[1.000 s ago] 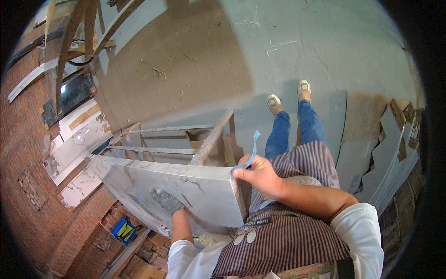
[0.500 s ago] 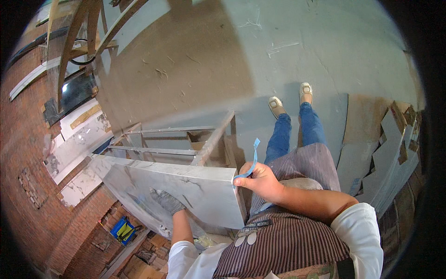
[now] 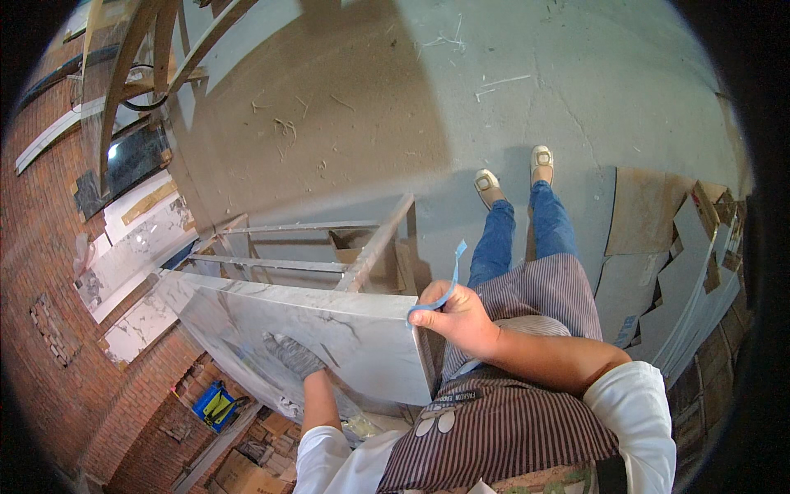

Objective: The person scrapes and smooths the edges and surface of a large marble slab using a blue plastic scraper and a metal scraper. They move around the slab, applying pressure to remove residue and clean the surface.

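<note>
Blue tape-like strip (image 3: 457, 267) is pinched in the right hand (image 3: 465, 317) at the marble-look slab (image 3: 374, 346)'s corner, while the gloved left hand (image 3: 295, 354) lies pretty flat on its face, probably just bracing it.

A brick wall (image 3: 49, 255) stands left of the part-shadowed grey floor (image 3: 568, 82).

Your marble-look slab (image 3: 374, 350): white, grey-veined, broad face showing to you, long narrow edge along its far side. Your blue strip (image 3: 454, 281): thin, flexible, bent in a curve, lower end at the slab's far right corner, free end pointing away beyond it.
</note>
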A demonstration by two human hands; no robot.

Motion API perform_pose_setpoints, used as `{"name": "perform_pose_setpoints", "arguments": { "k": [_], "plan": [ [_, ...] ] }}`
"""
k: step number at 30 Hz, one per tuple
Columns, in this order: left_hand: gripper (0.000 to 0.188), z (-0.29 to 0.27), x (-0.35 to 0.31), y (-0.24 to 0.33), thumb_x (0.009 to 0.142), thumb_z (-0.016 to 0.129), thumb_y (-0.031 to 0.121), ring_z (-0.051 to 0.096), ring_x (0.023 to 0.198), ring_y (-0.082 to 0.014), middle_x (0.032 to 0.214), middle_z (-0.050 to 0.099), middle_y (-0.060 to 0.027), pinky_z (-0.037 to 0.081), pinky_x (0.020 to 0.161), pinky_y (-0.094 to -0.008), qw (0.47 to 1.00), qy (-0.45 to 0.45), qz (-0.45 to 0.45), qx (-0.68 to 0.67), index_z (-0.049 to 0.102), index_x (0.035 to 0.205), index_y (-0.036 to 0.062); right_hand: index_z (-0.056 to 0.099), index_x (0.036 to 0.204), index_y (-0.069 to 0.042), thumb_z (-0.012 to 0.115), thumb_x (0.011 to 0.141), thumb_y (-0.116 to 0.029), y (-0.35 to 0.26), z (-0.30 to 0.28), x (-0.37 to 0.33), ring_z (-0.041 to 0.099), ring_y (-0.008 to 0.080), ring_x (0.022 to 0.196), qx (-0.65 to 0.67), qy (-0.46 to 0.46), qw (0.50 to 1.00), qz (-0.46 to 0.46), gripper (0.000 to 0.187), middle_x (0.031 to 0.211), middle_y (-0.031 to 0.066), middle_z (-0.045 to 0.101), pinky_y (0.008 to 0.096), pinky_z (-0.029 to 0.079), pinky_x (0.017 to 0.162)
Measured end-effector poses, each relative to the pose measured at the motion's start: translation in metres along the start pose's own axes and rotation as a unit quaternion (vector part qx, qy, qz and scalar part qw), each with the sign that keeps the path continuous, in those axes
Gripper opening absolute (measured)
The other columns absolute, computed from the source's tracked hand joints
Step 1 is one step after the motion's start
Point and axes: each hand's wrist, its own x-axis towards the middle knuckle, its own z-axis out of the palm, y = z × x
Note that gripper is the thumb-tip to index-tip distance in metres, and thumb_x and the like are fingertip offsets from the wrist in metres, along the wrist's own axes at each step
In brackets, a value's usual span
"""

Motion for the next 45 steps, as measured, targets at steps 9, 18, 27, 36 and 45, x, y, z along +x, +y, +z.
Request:
{"name": "perform_pose_setpoints", "arguments": {
  "k": [9, 18, 27, 36, 45],
  "plan": [
    [0.047, 0.0, -0.001, 0.027, 0.102, 0.04, 0.022, 0.038, 0.132, -0.0298, 0.145, 0.038, -0.0196, 0.028, 0.112, -0.0379, 0.995, -0.018, 0.04, 0.085, 0.036, 0.14, -0.0049, 0.064, 0.091, -0.005, 0.075, 0.084, -0.014, 0.011, -0.006, 0.0, 0.061, 0.0092, 0.081, -0.038, -0.011, 0.999, -0.01, 0.016, 0.086, 0.0024, 0.067, 0.0267, 0.051, 0.072],
    [0.047, 0.011, -0.018, 0.078, 0.101, 0.039, 0.021, 0.038, 0.13, -0.0298, 0.144, 0.038, -0.0186, 0.029, 0.111, -0.0377, 0.999, 0.0, -0.03, 0.029, 0.034, 0.141, -0.0033, 0.061, 0.085, -0.005, 0.074, 0.085, -0.013, -0.005, -0.002, 0.002, 0.057, 0.0094, 0.075, 0.012, 0.016, 0.999, 0.043, 0.015, 0.081, 0.0015, 0.064, 0.0253, 0.047, 0.068],
    [0.048, -0.01, 0.011, -0.013, 0.101, 0.039, 0.023, 0.036, 0.132, -0.0307, 0.145, 0.034, -0.0193, 0.028, 0.112, -0.038, 0.994, -0.033, -0.018, 0.098, 0.032, 0.142, -0.0028, 0.06, 0.083, -0.005, 0.075, 0.085, -0.018, -0.024, 0.004, 0.004, 0.053, 0.0079, 0.073, 0.004, 0.029, 0.998, 0.058, 0.019, 0.076, -0.0009, 0.059, 0.0254, 0.044, 0.066],
    [0.05, 0.007, -0.019, 0.07, 0.101, 0.039, 0.022, 0.034, 0.134, -0.0303, 0.147, 0.034, -0.0209, 0.024, 0.114, -0.0394, 0.998, -0.005, -0.04, 0.047, 0.031, 0.143, -0.005, 0.068, 0.09, -0.003, 0.077, 0.082, -0.025, -0.034, -0.027, 0.044, 0.058, 0.0114, 0.082, -0.149, -0.007, 0.982, 0.115, 0.025, 0.087, 0.0042, 0.066, 0.028, 0.048, 0.075],
    [0.051, 0.013, -0.021, 0.068, 0.099, 0.039, 0.024, 0.032, 0.136, -0.0357, 0.146, 0.035, -0.0253, 0.022, 0.115, -0.0416, 0.995, 0.008, -0.007, 0.1, 0.037, 0.139, -0.0073, 0.066, 0.092, -0.002, 0.078, 0.076, -0.038, -0.1, 0.009, 0.081, 0.059, 0.0176, 0.078, -0.48, -0.317, 0.803, 0.154, 0.041, 0.082, 0.0079, 0.064, 0.0333, 0.047, 0.071]
  ]
}}
